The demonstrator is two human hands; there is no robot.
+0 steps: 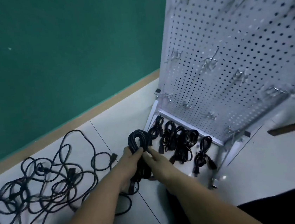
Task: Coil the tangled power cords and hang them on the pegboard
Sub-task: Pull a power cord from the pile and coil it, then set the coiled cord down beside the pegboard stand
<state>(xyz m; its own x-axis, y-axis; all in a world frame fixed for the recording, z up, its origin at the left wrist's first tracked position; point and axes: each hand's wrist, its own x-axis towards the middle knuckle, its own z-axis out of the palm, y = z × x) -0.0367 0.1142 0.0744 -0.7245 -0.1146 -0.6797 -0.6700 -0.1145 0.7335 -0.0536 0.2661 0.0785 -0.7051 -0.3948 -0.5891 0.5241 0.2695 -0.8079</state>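
Note:
I hold a coiled black power cord [138,138] in front of me above the white table. My left hand [130,161] grips the coil at its middle, fingers curled round the bundle. My right hand [155,159] pinches the cord just beside the left. A tangled heap of black cords [40,181] lies on the table to the left. Several coiled cords [180,145] lie at the foot of the white pegboard [228,51], which stands to the right with metal hooks [209,62] on it.
A green wall [53,54] with a tan strip runs behind the table [121,113]. The pegboard's white frame and legs [219,153] stand on the table at right. A dark edge shows at the lower right.

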